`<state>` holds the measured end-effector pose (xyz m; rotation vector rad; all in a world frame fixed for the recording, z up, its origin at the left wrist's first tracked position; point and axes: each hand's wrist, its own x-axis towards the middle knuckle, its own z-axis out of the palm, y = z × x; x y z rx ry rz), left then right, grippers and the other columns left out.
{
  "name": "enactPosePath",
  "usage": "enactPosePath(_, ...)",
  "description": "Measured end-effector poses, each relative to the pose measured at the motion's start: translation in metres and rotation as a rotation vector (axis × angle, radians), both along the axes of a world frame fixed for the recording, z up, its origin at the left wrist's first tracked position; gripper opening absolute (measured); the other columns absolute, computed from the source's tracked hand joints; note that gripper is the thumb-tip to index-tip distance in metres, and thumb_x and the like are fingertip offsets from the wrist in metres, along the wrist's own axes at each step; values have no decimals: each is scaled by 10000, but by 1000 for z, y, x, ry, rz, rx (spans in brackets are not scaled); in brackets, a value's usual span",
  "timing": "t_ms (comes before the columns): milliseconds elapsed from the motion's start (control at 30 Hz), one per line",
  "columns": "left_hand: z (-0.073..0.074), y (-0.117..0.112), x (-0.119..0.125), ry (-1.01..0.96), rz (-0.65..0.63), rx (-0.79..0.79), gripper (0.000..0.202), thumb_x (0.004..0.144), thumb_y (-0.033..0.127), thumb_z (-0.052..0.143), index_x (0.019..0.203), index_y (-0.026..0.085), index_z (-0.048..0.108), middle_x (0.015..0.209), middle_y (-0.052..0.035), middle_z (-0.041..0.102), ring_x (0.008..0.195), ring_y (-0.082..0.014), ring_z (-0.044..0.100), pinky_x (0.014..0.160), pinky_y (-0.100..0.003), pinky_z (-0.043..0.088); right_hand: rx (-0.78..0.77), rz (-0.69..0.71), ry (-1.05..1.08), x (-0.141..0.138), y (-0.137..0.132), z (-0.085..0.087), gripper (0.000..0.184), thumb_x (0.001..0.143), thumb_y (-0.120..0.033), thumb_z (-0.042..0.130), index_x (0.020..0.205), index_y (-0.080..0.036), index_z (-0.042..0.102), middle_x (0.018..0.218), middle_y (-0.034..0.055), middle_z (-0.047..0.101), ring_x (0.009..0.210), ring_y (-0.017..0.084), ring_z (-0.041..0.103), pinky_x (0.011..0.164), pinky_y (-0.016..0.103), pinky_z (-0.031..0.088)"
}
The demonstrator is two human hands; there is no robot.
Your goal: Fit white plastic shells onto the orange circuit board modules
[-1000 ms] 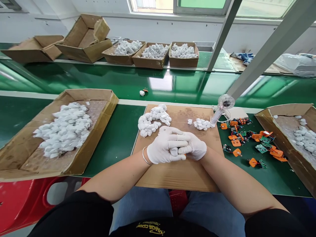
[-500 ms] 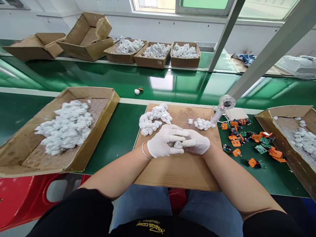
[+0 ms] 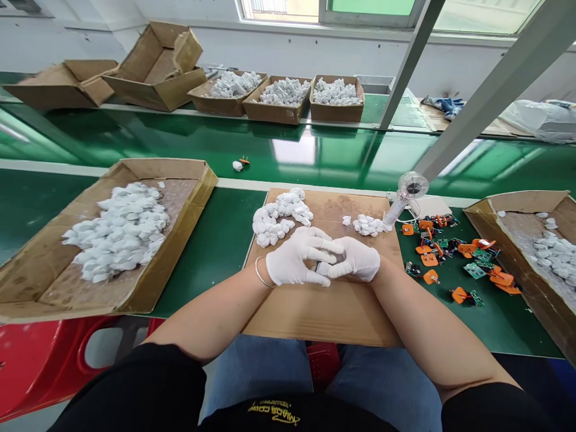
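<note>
The gloved left hand (image 3: 294,259) and gloved right hand (image 3: 356,259) press close together, curled around a small white lump (image 3: 323,269), with a heap of white lumps (image 3: 272,219) just beyond them on a cardboard sheet (image 3: 324,315)

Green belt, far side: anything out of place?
A white lump and a small orange piece lie alone on the far green belt, apart from the cardboard trays that hold the other white lumps.

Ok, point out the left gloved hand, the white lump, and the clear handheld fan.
Left gloved hand (image 3: 294,258): head view, on the back of the hand.
White lump (image 3: 322,269): head view, on its exposed end.
Clear handheld fan (image 3: 410,187): head view, on its round head.
</note>
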<state>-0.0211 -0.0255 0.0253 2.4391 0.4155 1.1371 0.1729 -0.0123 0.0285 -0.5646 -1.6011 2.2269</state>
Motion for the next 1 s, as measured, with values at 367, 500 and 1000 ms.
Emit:
enactPosePath(367,-5,-1,0,31,65,51,353,725,514,830,918,234,737,986,-40,780,899,-211,684,823,-397,553,155,-23,-68,-2,-4,1,352,646,-447,883,616,-158,684,613,29,652,658,176,614,652,314,581)
enactPosePath(500,-8,-5,0,165,150,90,332,793,532,763,927,229,744,1000,-36,775,950,-216,657,881,-411,515,169,-107,-96,-4,-7,-7,393,591,-452,900,691,-141,682,700,28,656,709,180,625,624,308,583)
enactPosePath(1000,-4,-5,3,-41,97,108,345,759,462,823,932,188,707,952,-44,773,915,-208,667,839,-399,548,176,-33,33,-5,-5,-4,320,672,-331,887,564,-120,673,577,23,646,621,152,586,659,305,508)
